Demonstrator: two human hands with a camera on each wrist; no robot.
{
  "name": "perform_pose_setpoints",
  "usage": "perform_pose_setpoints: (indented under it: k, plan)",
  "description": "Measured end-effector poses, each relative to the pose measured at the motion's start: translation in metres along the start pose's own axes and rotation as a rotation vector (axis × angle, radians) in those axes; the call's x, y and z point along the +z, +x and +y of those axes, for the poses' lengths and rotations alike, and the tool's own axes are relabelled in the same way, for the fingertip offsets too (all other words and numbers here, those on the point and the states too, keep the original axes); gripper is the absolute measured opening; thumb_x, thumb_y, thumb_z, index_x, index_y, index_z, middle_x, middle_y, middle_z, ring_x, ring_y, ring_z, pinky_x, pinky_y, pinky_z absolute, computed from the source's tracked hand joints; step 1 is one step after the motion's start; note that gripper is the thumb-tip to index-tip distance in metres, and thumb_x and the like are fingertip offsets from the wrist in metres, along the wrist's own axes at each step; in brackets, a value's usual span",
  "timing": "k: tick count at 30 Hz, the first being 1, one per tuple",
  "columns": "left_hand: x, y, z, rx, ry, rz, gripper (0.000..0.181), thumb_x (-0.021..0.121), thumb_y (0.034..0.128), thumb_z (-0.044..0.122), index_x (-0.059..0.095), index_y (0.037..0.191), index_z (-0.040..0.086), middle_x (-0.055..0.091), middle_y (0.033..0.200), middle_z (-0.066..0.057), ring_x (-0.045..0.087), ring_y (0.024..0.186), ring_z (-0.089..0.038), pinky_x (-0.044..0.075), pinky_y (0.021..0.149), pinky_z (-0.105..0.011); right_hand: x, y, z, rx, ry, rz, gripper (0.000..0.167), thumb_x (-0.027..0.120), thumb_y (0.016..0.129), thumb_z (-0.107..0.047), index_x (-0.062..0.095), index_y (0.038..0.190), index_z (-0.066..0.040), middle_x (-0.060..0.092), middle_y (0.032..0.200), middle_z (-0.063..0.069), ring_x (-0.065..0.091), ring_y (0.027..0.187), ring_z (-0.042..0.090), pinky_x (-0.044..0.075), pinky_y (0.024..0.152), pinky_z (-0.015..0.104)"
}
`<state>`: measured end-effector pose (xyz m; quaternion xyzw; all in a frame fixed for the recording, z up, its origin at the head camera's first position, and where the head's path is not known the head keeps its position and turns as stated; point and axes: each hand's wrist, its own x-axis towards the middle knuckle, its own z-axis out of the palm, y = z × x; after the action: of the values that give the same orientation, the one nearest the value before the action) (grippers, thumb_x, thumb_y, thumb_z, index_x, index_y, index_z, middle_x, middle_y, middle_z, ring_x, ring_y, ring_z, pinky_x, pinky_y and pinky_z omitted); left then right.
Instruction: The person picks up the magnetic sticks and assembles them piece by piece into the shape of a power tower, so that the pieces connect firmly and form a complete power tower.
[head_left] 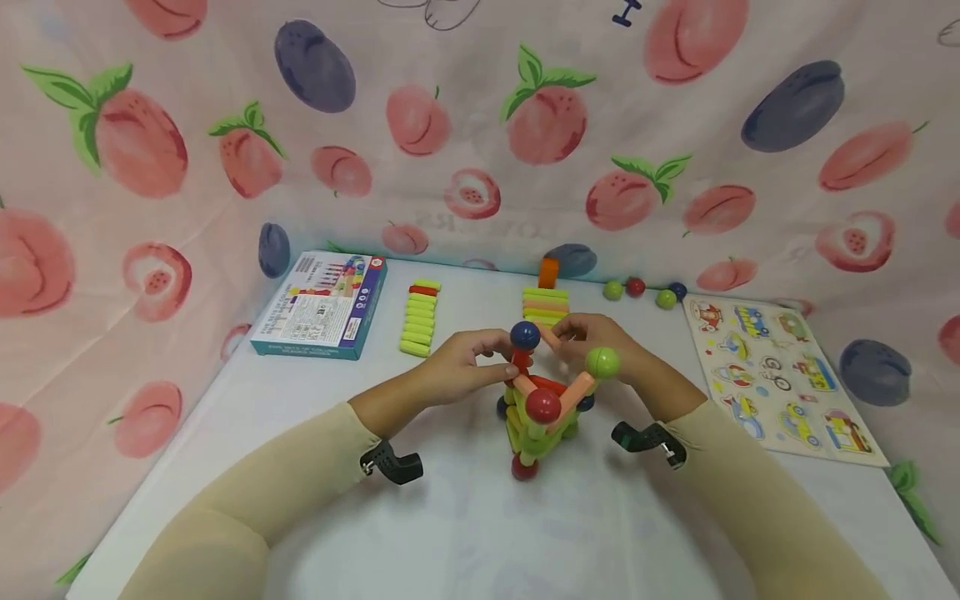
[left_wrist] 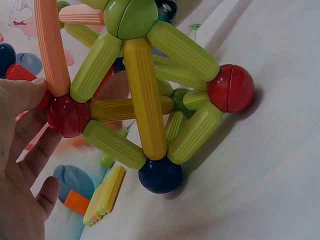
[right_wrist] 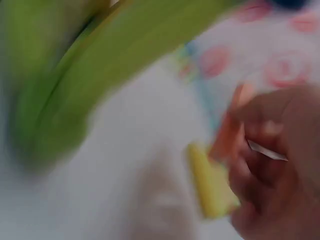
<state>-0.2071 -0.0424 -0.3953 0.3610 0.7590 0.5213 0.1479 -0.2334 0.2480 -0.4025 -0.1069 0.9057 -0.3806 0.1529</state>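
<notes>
A frame of ridged toy sticks joined by coloured balls, the stick-and-ball structure [head_left: 532,429], stands on the table between the hands. At its top are a blue ball [head_left: 525,335], a red ball [head_left: 543,406] and a green ball [head_left: 603,362]. My left hand [head_left: 467,367] holds the structure by a red stick [left_wrist: 21,73] at its far left side, thumb and fingers on either side. Just beyond the frame, my right hand [head_left: 592,340] pinches a salmon-pink stick [right_wrist: 231,131] between thumb and fingers. The right wrist view is blurred.
Behind the hands lie a row of light sticks [head_left: 546,295] and an orange block [head_left: 549,272]. Farther left are green sticks [head_left: 417,321] and a toy box [head_left: 318,304]. Several loose balls [head_left: 635,287] sit at the back right, beside a picture puzzle board [head_left: 776,375].
</notes>
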Motion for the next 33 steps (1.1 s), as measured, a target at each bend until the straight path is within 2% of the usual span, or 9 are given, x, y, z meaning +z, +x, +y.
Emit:
perform_pose_setpoints:
  k: [3,5,9,18,23,26,30,31,33]
  plan:
    - [0.001,0.0,0.0,0.002,0.006,0.005,0.027,0.073,0.1033,0.019,0.072,0.13,0.016,0.075,0.115,0.007,0.062,0.119,-0.017,0.042,0.111,-0.061,-0.013,-0.016,-0.008,-0.067,0.363,-0.136,0.028,0.064,0.102,-0.011,0.068,0.126,0.002,0.068,0.112,0.013,0.062,0.1,0.03,0.057,0.089,0.042]
    - [0.0,0.001,0.001,0.017,0.004,-0.001,0.026,0.073,0.1035,0.019,0.073,0.129,0.015,0.075,0.115,0.005,0.062,0.117,-0.018,0.043,0.11,-0.061,-0.019,-0.024,-0.013,-0.128,0.461,-0.235,0.026,0.062,0.101,-0.006,0.069,0.124,0.003,0.069,0.111,0.012,0.062,0.102,0.029,0.058,0.089,0.04]
    - [-0.001,0.002,0.0,0.037,-0.006,-0.017,0.026,0.073,0.104,0.02,0.072,0.129,0.014,0.074,0.115,0.004,0.063,0.115,-0.019,0.045,0.109,-0.061,-0.023,-0.032,-0.019,-0.175,0.497,-0.363,0.022,0.064,0.099,-0.004,0.074,0.118,-0.002,0.07,0.108,0.008,0.062,0.105,0.025,0.059,0.09,0.038]
    - [-0.002,0.002,0.003,0.004,0.048,-0.038,0.026,0.071,0.1046,0.02,0.072,0.129,0.014,0.075,0.113,0.005,0.065,0.112,-0.015,0.047,0.109,-0.055,-0.019,-0.032,-0.016,-0.246,0.55,-0.46,0.025,0.065,0.098,-0.004,0.08,0.115,-0.015,0.075,0.108,0.002,0.063,0.106,0.02,0.058,0.09,0.036]
    - [-0.004,0.006,0.007,-0.016,0.073,-0.053,0.023,0.071,0.1042,0.021,0.074,0.126,0.014,0.074,0.111,0.006,0.065,0.114,-0.014,0.047,0.11,-0.051,-0.018,-0.029,-0.011,-0.261,0.571,-0.505,0.026,0.063,0.1,-0.007,0.078,0.121,-0.008,0.077,0.107,0.004,0.067,0.101,0.019,0.059,0.089,0.036]
    - [-0.006,0.006,0.005,-0.015,0.071,-0.066,0.025,0.068,0.1048,0.018,0.073,0.128,0.011,0.075,0.114,0.003,0.066,0.113,-0.017,0.049,0.108,-0.047,-0.014,-0.031,-0.01,-0.19,0.599,-0.368,0.027,0.058,0.102,-0.006,0.078,0.121,-0.007,0.076,0.112,0.004,0.067,0.107,0.022,0.058,0.093,0.036]
    - [-0.007,0.003,-0.001,-0.026,0.069,-0.106,0.036,0.061,0.105,0.012,0.067,0.14,0.008,0.073,0.128,0.0,0.065,0.119,-0.017,0.051,0.108,-0.044,0.008,-0.052,-0.004,-0.039,0.79,0.015,0.027,0.049,0.107,-0.012,0.074,0.115,-0.012,0.071,0.113,0.002,0.062,0.109,0.021,0.055,0.095,0.029]
    - [-0.007,0.001,-0.002,-0.034,0.071,-0.118,0.037,0.06,0.1056,0.012,0.066,0.142,0.009,0.072,0.13,0.0,0.065,0.121,-0.016,0.051,0.108,-0.043,0.017,-0.061,-0.002,-0.024,0.837,0.097,0.027,0.046,0.108,-0.014,0.072,0.114,-0.013,0.07,0.112,0.0,0.062,0.107,0.02,0.054,0.094,0.027]
    - [-0.007,-0.002,-0.004,-0.04,0.079,-0.142,0.039,0.061,0.1068,0.014,0.064,0.145,0.009,0.071,0.135,0.0,0.064,0.124,-0.015,0.052,0.108,-0.043,0.034,-0.081,0.007,-0.053,0.88,0.168,0.03,0.04,0.11,-0.014,0.069,0.119,-0.013,0.067,0.11,-0.001,0.058,0.1,0.017,0.052,0.089,0.027]
